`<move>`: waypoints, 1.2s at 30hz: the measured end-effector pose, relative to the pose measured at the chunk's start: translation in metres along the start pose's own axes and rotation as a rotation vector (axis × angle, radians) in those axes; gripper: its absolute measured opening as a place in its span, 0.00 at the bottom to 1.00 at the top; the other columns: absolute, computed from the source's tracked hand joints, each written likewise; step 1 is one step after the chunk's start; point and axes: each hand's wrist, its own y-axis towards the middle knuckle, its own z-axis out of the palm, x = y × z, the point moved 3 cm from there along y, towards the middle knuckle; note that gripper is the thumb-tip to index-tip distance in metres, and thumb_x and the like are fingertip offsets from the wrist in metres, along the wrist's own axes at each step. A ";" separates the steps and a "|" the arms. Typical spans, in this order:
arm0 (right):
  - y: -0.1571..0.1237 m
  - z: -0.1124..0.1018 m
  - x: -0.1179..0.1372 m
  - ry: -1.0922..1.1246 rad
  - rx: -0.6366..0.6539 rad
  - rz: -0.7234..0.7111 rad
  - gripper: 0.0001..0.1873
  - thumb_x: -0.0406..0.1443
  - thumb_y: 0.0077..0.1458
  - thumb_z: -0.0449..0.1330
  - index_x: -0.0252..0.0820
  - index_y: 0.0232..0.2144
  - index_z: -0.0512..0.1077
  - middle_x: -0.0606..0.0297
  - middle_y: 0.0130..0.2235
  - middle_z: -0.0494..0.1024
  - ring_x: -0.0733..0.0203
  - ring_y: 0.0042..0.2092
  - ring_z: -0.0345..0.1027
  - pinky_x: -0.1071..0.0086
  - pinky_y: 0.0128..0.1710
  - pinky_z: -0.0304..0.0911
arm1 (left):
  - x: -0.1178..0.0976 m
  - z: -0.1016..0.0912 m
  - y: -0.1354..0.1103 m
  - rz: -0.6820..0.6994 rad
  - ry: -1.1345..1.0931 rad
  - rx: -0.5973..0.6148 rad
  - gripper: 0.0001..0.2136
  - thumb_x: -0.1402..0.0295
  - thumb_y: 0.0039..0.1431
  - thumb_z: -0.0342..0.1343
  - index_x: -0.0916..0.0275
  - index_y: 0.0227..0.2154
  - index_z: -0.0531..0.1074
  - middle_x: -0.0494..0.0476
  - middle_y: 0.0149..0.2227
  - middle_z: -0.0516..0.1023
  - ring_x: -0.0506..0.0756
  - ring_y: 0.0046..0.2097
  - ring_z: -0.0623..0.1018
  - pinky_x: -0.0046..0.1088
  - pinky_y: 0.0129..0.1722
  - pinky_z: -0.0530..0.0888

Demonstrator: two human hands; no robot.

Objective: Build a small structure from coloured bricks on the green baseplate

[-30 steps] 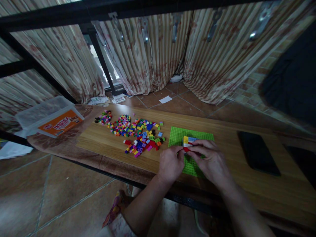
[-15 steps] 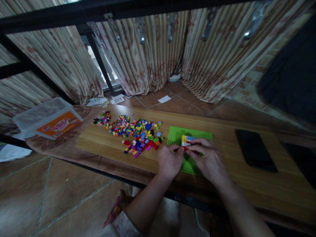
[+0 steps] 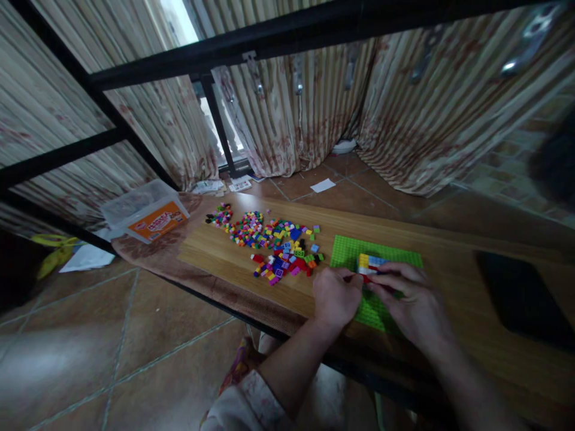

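Observation:
A green baseplate (image 3: 348,252) lies on the wooden table (image 3: 453,263). On it stands a small stack of bricks (image 3: 369,263), yellow, pale blue, white and red. My left hand (image 3: 336,297) is curled at the stack's near left side, fingertips pinched by its red base. My right hand (image 3: 412,302) lies over the plate's near right part, fingers closed against the stack. What the fingertips pinch is hidden. A heap of small loose bricks (image 3: 274,243) in many colours lies to the left of the plate.
A clear plastic tub with an orange label (image 3: 146,211) sits at the table's left end on a patterned cloth. A dark phone (image 3: 521,296) lies to the right. Black metal frame bars (image 3: 215,51) cross overhead. Striped curtains (image 3: 404,102) hang behind; tiled floor lies below.
The view has swung left and up, so everything sits further right in the picture. Both hands stay closed at the brick stack on the green plate.

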 end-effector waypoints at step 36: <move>0.012 -0.003 0.001 0.004 -0.060 0.062 0.12 0.46 0.54 0.61 0.48 0.35 0.77 0.61 0.41 0.77 0.54 0.42 0.71 0.55 0.46 0.66 | 0.048 -0.146 0.023 0.167 0.525 0.094 0.10 0.76 0.46 0.59 0.59 0.32 0.80 0.55 0.38 0.78 0.55 0.40 0.75 0.28 0.41 0.69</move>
